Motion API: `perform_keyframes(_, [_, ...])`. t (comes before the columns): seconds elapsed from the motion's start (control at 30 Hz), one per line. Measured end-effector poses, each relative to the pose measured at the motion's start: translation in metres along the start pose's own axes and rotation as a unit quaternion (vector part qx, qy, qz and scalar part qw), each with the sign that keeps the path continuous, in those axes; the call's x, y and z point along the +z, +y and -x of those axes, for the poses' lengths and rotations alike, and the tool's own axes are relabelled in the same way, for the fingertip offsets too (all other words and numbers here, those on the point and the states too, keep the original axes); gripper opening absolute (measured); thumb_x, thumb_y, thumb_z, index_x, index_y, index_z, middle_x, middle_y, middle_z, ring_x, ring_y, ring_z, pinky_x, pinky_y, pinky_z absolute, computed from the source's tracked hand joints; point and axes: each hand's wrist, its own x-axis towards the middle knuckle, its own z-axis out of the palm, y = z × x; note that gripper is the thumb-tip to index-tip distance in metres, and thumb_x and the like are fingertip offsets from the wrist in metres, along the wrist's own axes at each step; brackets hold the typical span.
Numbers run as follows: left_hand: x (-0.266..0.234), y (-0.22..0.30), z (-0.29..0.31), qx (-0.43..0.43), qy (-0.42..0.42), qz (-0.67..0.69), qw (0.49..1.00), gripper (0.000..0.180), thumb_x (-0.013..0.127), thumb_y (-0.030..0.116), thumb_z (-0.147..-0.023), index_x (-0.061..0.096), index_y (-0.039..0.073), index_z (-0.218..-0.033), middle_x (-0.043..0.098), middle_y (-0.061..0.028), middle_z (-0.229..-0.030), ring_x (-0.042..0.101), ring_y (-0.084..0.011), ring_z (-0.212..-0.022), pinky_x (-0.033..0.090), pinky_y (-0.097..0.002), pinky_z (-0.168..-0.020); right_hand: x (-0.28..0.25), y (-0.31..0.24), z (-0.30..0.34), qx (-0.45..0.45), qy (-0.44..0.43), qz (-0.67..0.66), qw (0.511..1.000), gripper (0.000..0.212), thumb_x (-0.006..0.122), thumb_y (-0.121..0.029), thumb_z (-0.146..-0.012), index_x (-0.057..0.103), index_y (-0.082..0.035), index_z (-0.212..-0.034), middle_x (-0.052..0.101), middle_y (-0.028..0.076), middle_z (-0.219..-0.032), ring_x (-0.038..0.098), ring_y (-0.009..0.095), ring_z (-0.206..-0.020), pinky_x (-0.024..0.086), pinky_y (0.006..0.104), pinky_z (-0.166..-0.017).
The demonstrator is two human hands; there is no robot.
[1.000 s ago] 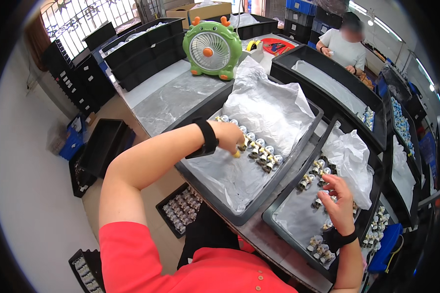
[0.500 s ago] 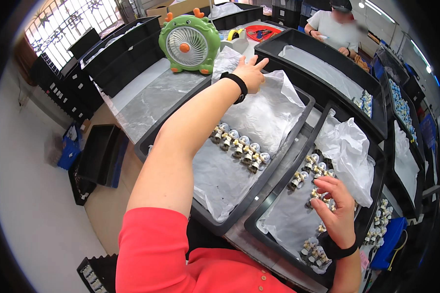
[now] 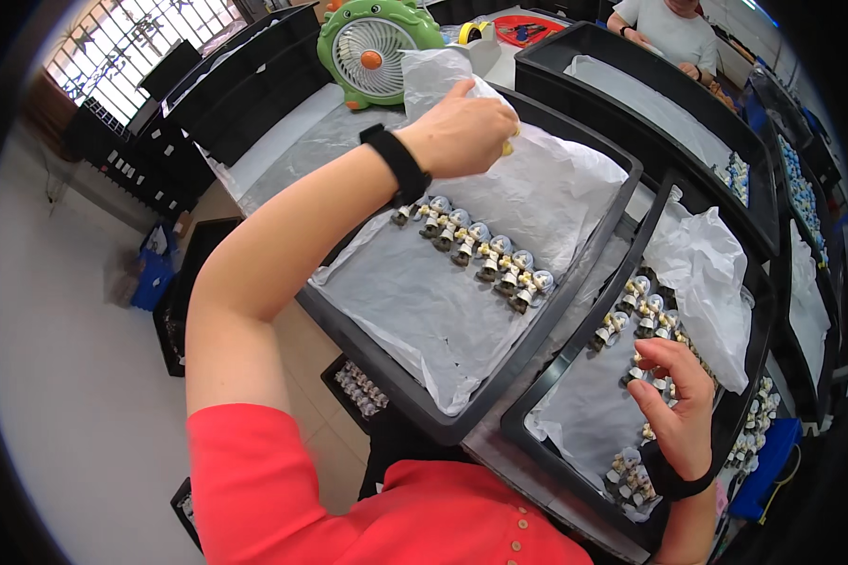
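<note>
A row of several small figurines [image 3: 488,256] with grey-blue heads, pale bodies and dark bases lies across the lined black tray [image 3: 462,430] before me. Beyond that row, my left hand [image 3: 466,132] is over crumpled white paper [image 3: 561,160]. Its fingers are curled down with a bit of yellow at their tips; what they hold, if anything, is hidden. My right hand [image 3: 678,400] hovers over the right-hand black tray [image 3: 530,400], thumb and fingers curved apart. Under and beside it are more figurines [image 3: 631,478], partly covered by loose white paper [image 3: 702,282].
A green fan [image 3: 372,56] stands at the back left beside stacked black bins [image 3: 245,85]. A long black tray [image 3: 622,89] lies at the far right, with a co-worker [image 3: 669,33] behind it. A blue bin [image 3: 768,471] sits at right.
My left hand has come nearer, its spread fingers now curled downward. The view has shifted, showing more of the figurine row. My right hand keeps its curved pose over the right tray.
</note>
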Motion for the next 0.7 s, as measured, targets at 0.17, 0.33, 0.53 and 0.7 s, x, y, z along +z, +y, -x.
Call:
perform_keyframes(0.17, [-0.034, 0.034, 0.083, 0.031, -0.033, 0.006, 0.999, 0.020, 0.059, 0.009, -0.081, 0.062, 0.004, -0.099, 0.062, -0.0071, -0.106, 0.056, -0.0200, -0.109, 0.027, -0.0512, -0.108, 0.004, 0.008, 0.001, -0.023, -0.010, 0.013, 1.000, 0.035, 0.068, -0.001, -0.073, 0.065, -0.002, -0.108, 0.065, 0.012, -0.100, 0.062, 0.021, -0.085, 0.048, 0.0300, -0.074])
perform_keyframes(0.33, [-0.059, 0.064, 0.153, 0.025, -0.119, 0.132, 0.984, 0.010, 0.060, 0.014, -0.082, 0.064, 0.006, -0.088, 0.064, -0.0070, -0.100, 0.061, -0.0224, -0.099, 0.030, -0.0516, -0.106, 0.020, 0.016, 0.001, -0.086, -0.012, 0.035, 0.996, 0.040, 0.069, 0.001, -0.074, 0.062, -0.002, -0.114, 0.065, 0.014, -0.102, 0.063, 0.026, -0.091, 0.049, 0.0331, -0.082])
perform_keyframes(0.53, [-0.085, 0.068, 0.193, -0.015, -0.266, 0.273, 0.924, 0.017, 0.057, 0.015, -0.084, 0.067, 0.004, -0.093, 0.067, -0.0088, -0.104, 0.061, -0.0253, -0.098, 0.031, -0.0500, -0.107, 0.040, -0.008, 0.003, -0.218, 0.023, 0.137, 0.966, 0.071, 0.073, 0.000, -0.070, 0.044, -0.003, -0.135, 0.048, 0.019, -0.130, 0.050, 0.034, -0.116, 0.041, 0.0395, -0.097])
perform_keyframes(0.7, [-0.087, 0.056, 0.224, -0.071, -0.301, 0.352, 0.884, 0.021, 0.060, 0.019, -0.085, 0.068, 0.001, -0.092, 0.068, -0.0110, -0.098, 0.062, -0.0279, -0.095, 0.044, -0.0394, -0.093, 0.052, -0.042, -0.011, -0.285, -0.049, 0.191, 0.938, 0.075, 0.077, -0.015, -0.070, 0.042, -0.008, -0.136, 0.039, 0.019, -0.138, 0.043, 0.038, -0.122, 0.034, 0.0452, -0.102])
